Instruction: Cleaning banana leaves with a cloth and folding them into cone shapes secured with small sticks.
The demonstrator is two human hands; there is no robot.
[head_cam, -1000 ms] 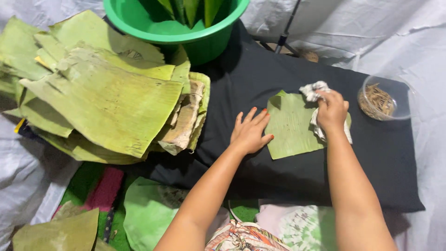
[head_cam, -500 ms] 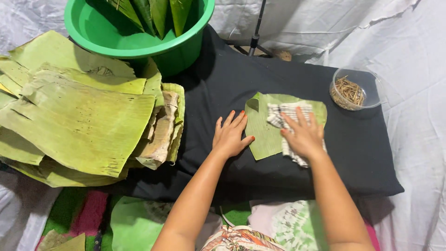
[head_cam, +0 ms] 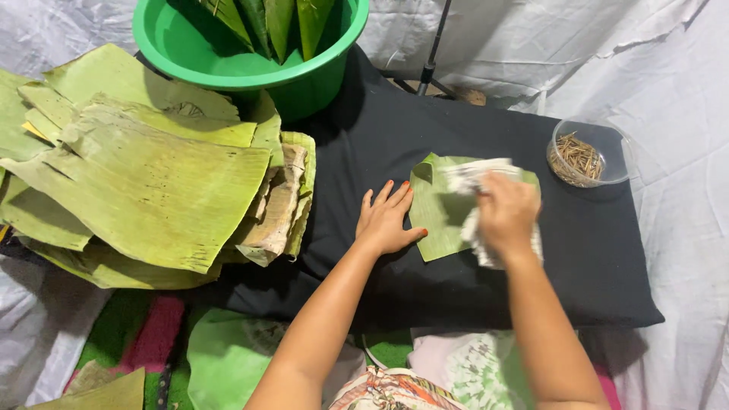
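Green banana leaf piece (head_cam: 437, 216), cut roughly square, lying flat on a black cloth-covered tabletop (head_cam: 486, 288). Left hand (head_cam: 386, 220): palm down, fingers spread and apart, pinning the leaf's left edge. Right hand (head_cam: 507, 214): forearm reaching in, fingers curled and clamped on a pale checked rag (head_cam: 474, 178) pressed to the leaf's right half; motion-blurred. Clear bowl of thin sticks (head_cam: 588, 156): right of the leaf. Green basin (head_cam: 250, 64): beyond the leaf, left.

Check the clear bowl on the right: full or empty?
Partly filled: the clear bowl stands upright on the black pad, thin brown sticks covering its bottom.
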